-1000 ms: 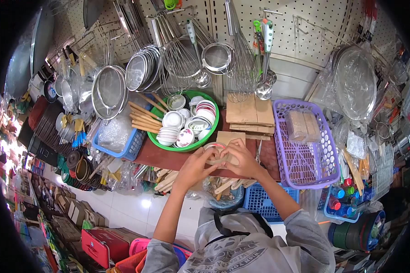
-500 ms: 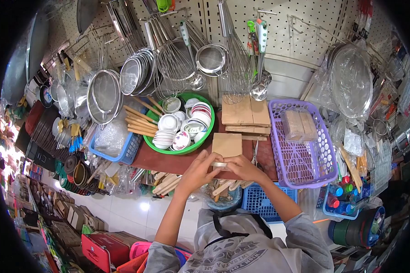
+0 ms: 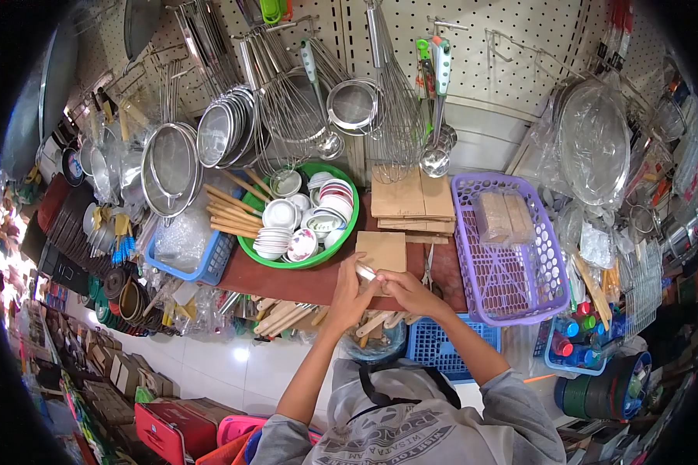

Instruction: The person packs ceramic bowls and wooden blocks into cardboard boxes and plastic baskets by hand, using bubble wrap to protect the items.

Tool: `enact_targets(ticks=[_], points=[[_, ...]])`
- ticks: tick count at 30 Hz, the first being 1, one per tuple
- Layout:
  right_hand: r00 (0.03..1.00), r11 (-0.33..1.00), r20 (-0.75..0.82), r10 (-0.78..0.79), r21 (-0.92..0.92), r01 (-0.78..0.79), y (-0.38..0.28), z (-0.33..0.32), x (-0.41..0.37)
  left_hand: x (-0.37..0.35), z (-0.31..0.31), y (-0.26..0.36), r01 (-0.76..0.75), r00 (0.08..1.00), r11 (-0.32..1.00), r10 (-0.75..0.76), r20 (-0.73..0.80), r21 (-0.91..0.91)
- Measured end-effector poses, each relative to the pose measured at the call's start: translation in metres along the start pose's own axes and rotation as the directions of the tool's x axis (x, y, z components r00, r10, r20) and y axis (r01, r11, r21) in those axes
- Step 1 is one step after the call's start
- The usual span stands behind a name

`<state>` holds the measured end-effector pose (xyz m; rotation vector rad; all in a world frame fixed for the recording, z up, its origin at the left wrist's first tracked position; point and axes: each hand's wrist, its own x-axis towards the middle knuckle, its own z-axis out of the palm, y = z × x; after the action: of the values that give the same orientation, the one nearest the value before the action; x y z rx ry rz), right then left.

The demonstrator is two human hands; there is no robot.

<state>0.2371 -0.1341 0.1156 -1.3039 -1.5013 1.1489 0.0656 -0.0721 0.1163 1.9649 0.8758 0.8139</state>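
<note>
Tape roll [image 3: 365, 271] sits edge-up just above the counter [image 3: 287, 280], near the cardboard sheet [image 3: 381, 249], pinched between our left hand [image 3: 350, 293] and right hand [image 3: 408, 292]. If our fingertips slacken, we judge it could drop among the wooden spoons [image 3: 287, 315] below.

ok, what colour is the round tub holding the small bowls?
Green. The tub shows best in the head view, the only one here.

A kitchenware shop is shown: whisks [image 3: 395, 108], ladles [image 3: 434, 159] and wire strainers [image 3: 171, 167] are hung in multiples on a pegboard wall [image 3: 520, 62]. Below, stock is laid out in bulk, with small bowls [image 3: 283, 213] stacked in a green basin [image 3: 306, 264], wooden boards [image 3: 409, 198] piled up and packaged goods kept in a purple basket [image 3: 512, 287].
</note>
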Motion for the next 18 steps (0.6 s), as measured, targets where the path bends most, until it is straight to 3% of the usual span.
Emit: enact_targets(ticks=[2, 4, 6, 9, 14, 16, 18], points=[[1.0, 0.999, 0.03, 0.008, 0.046, -0.009, 0.005, 0.0, 0.003, 0.002, 0.003, -0.008, 0.038, 0.999, 0.997, -0.04, -0.032, -0.067], [0.994, 0.989, 0.024, -0.104, 0.107, 0.1, 0.003, 0.002, 0.006, 0.003, 0.001, -0.014, 0.122, 0.991, 0.976, -0.129, -0.028, -0.178], [0.989, 0.984, 0.051, -0.142, 0.115, 0.135, 0.001, 0.001, 0.008, 0.007, -0.004, -0.027, 0.309, 0.949, 0.842, -0.3, 0.094, -0.442], [0.991, 0.994, 0.096, -0.096, 0.051, 0.092, 0.004, -0.003, 0.009, 0.009, -0.007, -0.037, 0.301, 0.953, 0.84, -0.254, 0.164, -0.452], [0.986, 0.986, 0.028, -0.162, 0.038, 0.161, -0.009, 0.007, 0.011, 0.01, -0.002, -0.05, -0.02, 1.0, 0.996, 0.02, 0.002, -0.086], [0.989, 0.978, 0.051, -0.141, 0.163, 0.131, -0.007, 0.014, 0.014, 0.01, -0.013, -0.04, 0.167, 0.985, 0.944, -0.147, 0.091, -0.283], [0.983, 0.962, 0.067, -0.169, 0.229, 0.15, -0.006, 0.019, 0.016, 0.009, -0.021, -0.037, 0.332, 0.943, 0.798, -0.265, 0.201, -0.504]])
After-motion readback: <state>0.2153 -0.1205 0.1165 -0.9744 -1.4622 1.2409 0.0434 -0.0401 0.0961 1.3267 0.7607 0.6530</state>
